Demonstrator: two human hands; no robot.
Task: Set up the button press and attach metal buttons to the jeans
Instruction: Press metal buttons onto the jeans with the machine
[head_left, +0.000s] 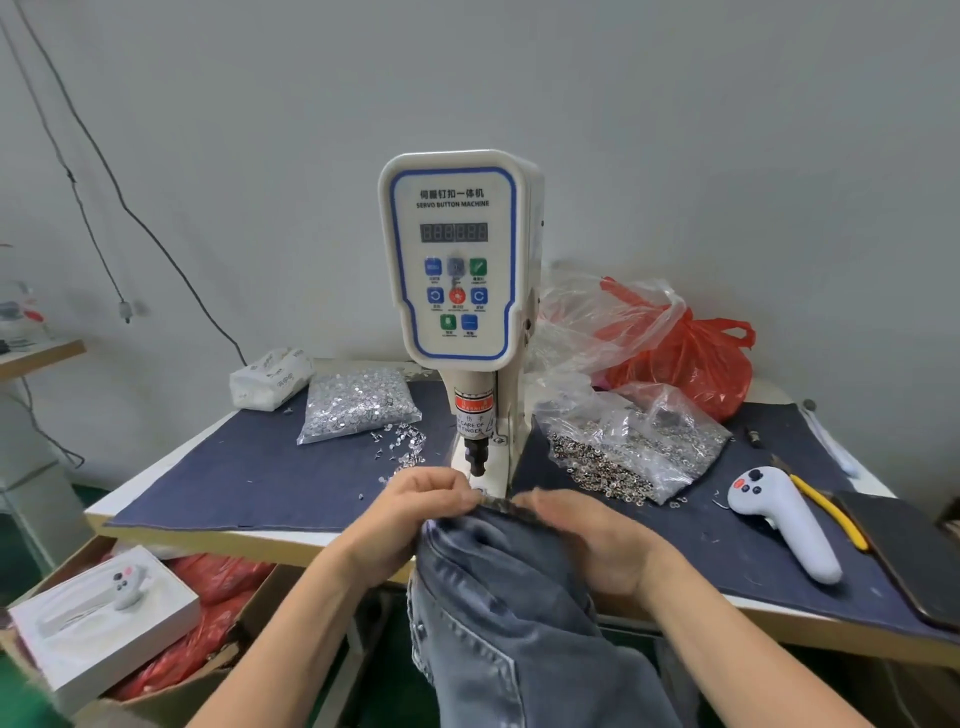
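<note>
Faded blue-grey denim jeans (498, 597) hang off the counter (234, 486) edge, waistband pulled up just under the white servo button press (457, 260). We've got our left hand (415, 512) and right hand (587, 540) both pinching that waistband, nearly touching.

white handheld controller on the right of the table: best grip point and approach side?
Take the white handheld controller by its long straight handle, the near-right end, coming from above with the right hand. It lies flat on the dark blue table cloth, with the buttoned head at the far-left end. Beware the yellow-handled tool lying close along its right side.
</note>
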